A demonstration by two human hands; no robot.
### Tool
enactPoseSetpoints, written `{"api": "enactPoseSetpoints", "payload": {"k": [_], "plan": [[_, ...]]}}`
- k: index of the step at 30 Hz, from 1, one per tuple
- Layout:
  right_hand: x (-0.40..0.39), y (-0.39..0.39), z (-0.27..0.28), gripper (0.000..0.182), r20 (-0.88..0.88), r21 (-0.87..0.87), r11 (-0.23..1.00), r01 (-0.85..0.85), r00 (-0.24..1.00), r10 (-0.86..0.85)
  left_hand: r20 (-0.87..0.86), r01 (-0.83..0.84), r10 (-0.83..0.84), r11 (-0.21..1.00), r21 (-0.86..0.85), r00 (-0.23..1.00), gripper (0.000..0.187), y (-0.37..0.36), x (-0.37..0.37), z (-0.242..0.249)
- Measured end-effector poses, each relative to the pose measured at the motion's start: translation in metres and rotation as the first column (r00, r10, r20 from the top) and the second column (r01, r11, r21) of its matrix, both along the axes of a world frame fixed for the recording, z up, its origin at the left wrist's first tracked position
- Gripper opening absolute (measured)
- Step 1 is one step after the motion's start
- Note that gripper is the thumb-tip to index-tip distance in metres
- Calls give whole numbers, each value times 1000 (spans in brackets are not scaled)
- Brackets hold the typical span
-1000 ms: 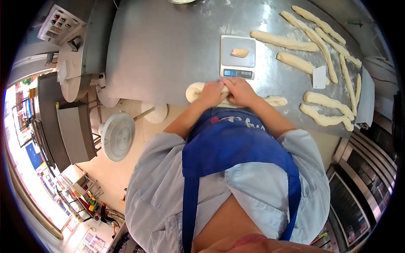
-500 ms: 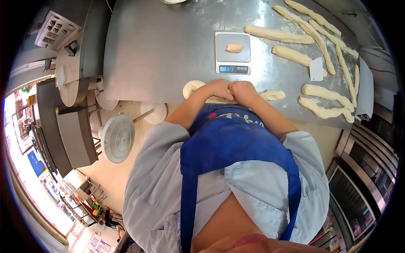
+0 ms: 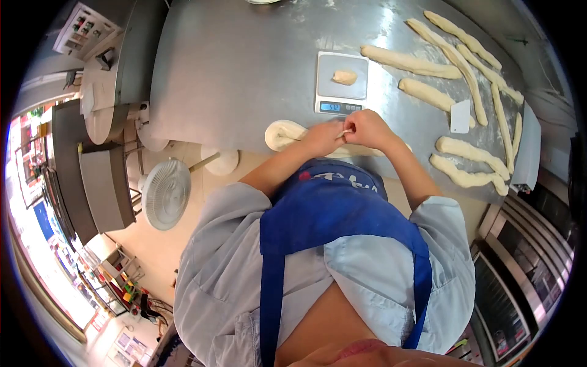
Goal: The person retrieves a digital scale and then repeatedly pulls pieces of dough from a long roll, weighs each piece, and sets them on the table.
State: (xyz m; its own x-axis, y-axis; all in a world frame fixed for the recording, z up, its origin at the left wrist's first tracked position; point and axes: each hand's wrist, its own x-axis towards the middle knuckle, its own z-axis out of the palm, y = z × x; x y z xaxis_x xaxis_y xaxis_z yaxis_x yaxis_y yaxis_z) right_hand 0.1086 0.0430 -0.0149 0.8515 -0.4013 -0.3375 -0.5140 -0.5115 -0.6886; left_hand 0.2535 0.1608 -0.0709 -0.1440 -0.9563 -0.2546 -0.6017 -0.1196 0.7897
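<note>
My left hand (image 3: pixel 324 139) is closed over a length of dough at the table's near edge. The dough's looped end (image 3: pixel 282 134) lies left of that hand. My right hand (image 3: pixel 368 129) is closed, pinching a thin pale bit of dough (image 3: pixel 345 132) that stretches between the two hands. Part of the dough passes beneath my hands, and its right part is mostly hidden by my right wrist. Just beyond my hands stands a digital scale (image 3: pixel 342 92) with a small dough piece (image 3: pixel 345 77) on its plate and a lit display.
Several dough ropes (image 3: pixel 411 61) lie on the floured steel table (image 3: pixel 232 79) to the right. A white scraper (image 3: pixel 460 116) rests against one shorter dough roll (image 3: pixel 425 92). A white fan (image 3: pixel 166 194) stands at the left, beyond the table edge.
My right hand has lifted and moved slightly right and away from me, drawing out a thin bit of dough. The left hand stays near the dough. The view has shifted a little.
</note>
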Motion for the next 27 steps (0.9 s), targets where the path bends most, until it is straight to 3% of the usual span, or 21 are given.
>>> {"api": "enactPoseSetpoints", "payload": {"k": [1,3,5,6,7,9,10,11,12,14,15,16,17,18,20,22,24,26,27], "plan": [[1,-2,-1,17,-5,-36,999,-30,1000,30,-1,-19,19,1000,6,1000,35,-3,0,3],[5,-1,-1,15,-12,-61,995,-83,997,83,223,40,-97,968,248,970,37,-6,0,8],[14,5,3,13,42,211,959,-189,982,184,273,38,-108,968,249,956,38,-1,-2,-12],[18,6,9,13,108,483,870,-96,993,50,324,64,-143,967,245,935,39,-2,-2,-12],[27,-1,11,13,111,488,865,-117,991,71,325,41,-125,967,251,937,39,-3,-5,-11],[50,-26,6,15,328,216,975,43,938,-114,334,-67,-8,975,213,943,40,-8,-15,-6],[62,-49,-9,16,488,-95,994,60,873,-6,378,-45,-33,979,196,925,42,-7,-16,-7],[72,-76,-28,17,597,-388,913,127,790,144,381,-52,-29,978,201,924,42,-3,-18,-9],[76,-96,-44,17,600,-386,914,123,786,148,366,-64,10,989,136,931,42,1,-18,-12],[84,-125,-68,20,455,-606,786,-125,756,471,356,-79,50,995,67,933,42,7,-16,-15],[86,-127,-69,20,460,-605,787,-122,753,470,353,-105,105,994,-19,930,43,12,-16,-13],[88,-127,-70,22,352,-590,781,-203,806,475,345,-126,155,987,-104,926,44,16,-14,-12],[91,-128,-70,25,237,-565,776,-279,846,477,349,-119,148,988,-103,925,44,19,-11,-10],[96,-128,-68,25,239,-566,778,-271,850,470,394,-162,184,983,-90,901,44,20,-7,-4],[107,-129,-63,28,190,-535,842,-76,960,207,433,-201,216,976,-83,875,44,22,3,-2],[124,-151,-64,30,229,-490,835,252,961,-155,433,-145,147,989,-37,889,46,27,9,-3],[134,-179,-74,26,346,-457,760,461,880,-326,443,-91,92,996,-22,892,46,28,10,-5],[132,-180,-90,25,347,-521,702,487,871,-347,462,-17,22,1000,-16,887,45,29,18,-8],[130,-179,-94,27,352,-581,640,502,864,-358,341,-48,32,998,37,939,45,30,21,-11]]}}
